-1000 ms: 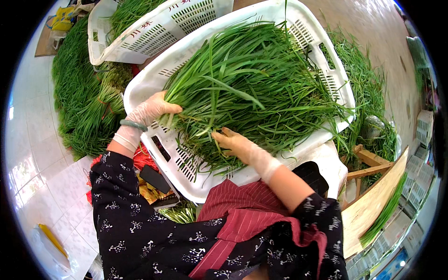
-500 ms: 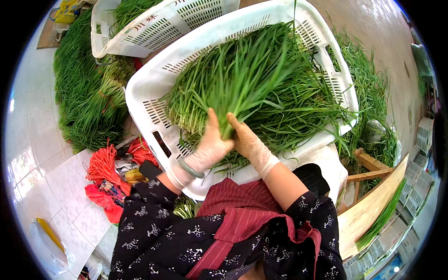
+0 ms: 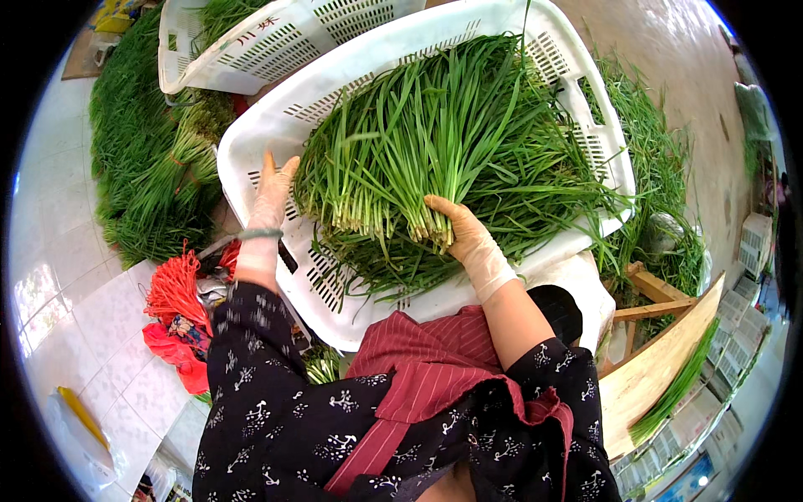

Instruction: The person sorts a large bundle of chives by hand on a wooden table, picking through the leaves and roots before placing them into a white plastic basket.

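Observation:
A large white plastic basket [image 3: 251,134] in front of me holds a thick heap of garlic chives [image 3: 535,176]. Gloved in thin translucent plastic, my right hand [image 3: 473,247] grips a bunch of garlic chives [image 3: 435,213] near its pale cut ends, the green leaves fanning away from me over the heap. My left hand [image 3: 272,188], also gloved and with a grey-green bangle at the wrist, holds nothing. Its fingers are apart, close to the basket's left wall. Between the hands lies a row of chives [image 3: 347,209] with cut ends toward me. A blurred pale shred [image 3: 361,136] shows above them.
Another white basket [image 3: 276,50] with greens stands behind. Tied chives [image 3: 134,167] lie on the left floor, near red strings [image 3: 176,289] and a red bag [image 3: 171,356]. Loose leaves [image 3: 648,151] spread at right, beside a wooden frame [image 3: 657,289] and a board [image 3: 657,368].
My left hand has let go of the bunch and moved left toward the basket wall, its fingers spreading. My right hand has shifted slightly right and down, still holding the bunch.

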Tool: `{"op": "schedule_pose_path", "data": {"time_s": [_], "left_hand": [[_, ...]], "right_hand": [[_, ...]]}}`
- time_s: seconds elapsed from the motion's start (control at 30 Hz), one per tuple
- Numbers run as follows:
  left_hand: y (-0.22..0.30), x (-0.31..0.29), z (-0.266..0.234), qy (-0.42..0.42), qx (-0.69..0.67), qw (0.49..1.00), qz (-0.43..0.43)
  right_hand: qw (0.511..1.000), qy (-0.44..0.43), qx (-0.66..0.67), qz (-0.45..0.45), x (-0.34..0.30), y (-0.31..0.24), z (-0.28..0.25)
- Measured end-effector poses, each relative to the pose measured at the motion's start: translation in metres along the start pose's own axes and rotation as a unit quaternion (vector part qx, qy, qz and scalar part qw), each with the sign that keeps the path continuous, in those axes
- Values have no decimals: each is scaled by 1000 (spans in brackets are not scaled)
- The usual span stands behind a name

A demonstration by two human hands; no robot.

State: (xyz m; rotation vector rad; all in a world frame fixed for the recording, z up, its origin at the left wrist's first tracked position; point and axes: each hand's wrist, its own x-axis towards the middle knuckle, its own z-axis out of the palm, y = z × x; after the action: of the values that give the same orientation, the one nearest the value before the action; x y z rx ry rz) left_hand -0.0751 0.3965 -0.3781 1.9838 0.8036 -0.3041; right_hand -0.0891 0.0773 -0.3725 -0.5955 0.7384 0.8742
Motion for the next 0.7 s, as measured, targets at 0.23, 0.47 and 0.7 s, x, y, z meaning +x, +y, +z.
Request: {"op": "schedule_pose_path", "data": {"time_s": [0.23,0.47,0.7], "left_hand": [[-94,64,46,-85,220,967,-95],[0,-1,36,-240,10,963,-121],[-1,-62,99,-245,-372,878,-175]], "right_hand": [[1000,3,-23,1,7,1,-8],[1000,-7,10,3,6,3,1],[998,38,-32,-43,14,13,5]]}}
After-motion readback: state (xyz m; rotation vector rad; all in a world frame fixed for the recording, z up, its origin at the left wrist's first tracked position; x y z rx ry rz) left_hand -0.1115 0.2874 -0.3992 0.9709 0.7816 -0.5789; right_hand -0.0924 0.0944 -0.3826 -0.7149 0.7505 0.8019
